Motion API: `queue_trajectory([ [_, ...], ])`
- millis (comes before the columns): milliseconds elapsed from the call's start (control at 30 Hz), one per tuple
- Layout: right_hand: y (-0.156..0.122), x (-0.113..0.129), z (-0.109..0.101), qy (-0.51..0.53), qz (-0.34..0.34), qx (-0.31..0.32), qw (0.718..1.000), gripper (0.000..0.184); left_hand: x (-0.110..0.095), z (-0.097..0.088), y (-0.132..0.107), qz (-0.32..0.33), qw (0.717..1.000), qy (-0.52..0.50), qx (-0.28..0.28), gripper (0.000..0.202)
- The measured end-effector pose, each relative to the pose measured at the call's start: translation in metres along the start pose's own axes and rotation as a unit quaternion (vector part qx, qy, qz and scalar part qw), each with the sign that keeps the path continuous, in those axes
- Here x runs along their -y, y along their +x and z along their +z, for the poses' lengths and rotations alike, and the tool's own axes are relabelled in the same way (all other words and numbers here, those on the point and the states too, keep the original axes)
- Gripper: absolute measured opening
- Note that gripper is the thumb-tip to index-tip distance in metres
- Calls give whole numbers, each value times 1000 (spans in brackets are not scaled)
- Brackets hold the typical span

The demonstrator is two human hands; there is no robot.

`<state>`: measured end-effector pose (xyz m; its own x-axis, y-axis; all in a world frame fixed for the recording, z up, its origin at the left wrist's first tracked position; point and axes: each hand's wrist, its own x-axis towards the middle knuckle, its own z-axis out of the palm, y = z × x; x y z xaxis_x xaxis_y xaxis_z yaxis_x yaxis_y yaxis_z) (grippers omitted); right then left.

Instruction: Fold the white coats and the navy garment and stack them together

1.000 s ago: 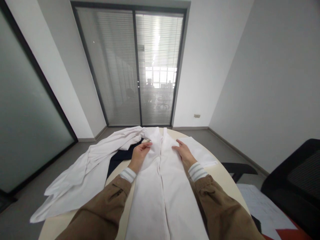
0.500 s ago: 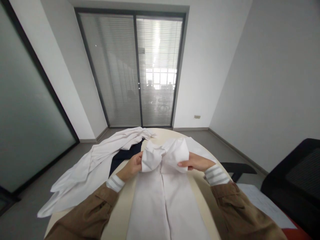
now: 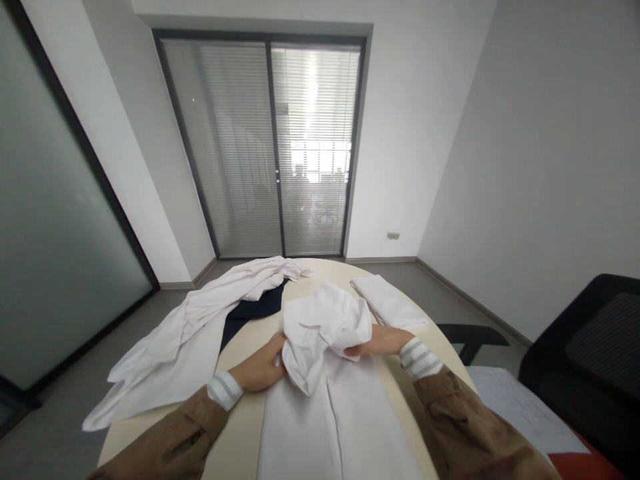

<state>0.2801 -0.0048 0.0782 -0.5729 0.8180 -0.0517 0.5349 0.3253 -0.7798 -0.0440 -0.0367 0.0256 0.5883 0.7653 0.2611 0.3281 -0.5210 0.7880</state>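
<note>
A white shirt (image 3: 305,427) lies lengthwise on the table in front of me, its front opening running down the middle. Its far end is bunched up and raised off the table in loose folds. My left hand (image 3: 261,365) is closed on the left side of that bunched part, fingertips partly hidden by cloth. On the other side my right hand (image 3: 383,340) grips the shirt, with most of its fingers under or behind the fabric.
The round cream table (image 3: 320,267) also bears a heap of white clothes (image 3: 170,340), a dark navy cloth (image 3: 253,310) and a folded white cloth (image 3: 389,301). A black chair (image 3: 585,360) and papers (image 3: 520,407) on something red stand at right.
Both hands have come lower and closer to me with the bunched end of the shirt, which has flopped over. The folded white cloth behind it now shows more fully.
</note>
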Motion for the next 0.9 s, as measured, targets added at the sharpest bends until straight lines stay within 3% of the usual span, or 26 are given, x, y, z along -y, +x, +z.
queue_trajectory([
  [100,12,-14,2,27,-7,29,999,78,17,-2,18,-17,999,-30,-42,63],
  [267,31,-39,14,28,-46,-107,993,79,39,-1,58,-10,988,-96,-125,54],
  [367,36,-50,19,3,-66,-154,986,74,43,2,70,-20,981,-116,-157,43],
  [533,32,-55,20,-12,-84,-174,981,66,35,3,60,-32,972,-96,-212,30],
  [767,22,-52,20,-10,-139,-189,972,55,12,20,44,-30,961,-193,-198,46],
  [900,16,-55,17,6,-136,-190,972,49,-6,24,35,-17,953,-158,-259,37],
])
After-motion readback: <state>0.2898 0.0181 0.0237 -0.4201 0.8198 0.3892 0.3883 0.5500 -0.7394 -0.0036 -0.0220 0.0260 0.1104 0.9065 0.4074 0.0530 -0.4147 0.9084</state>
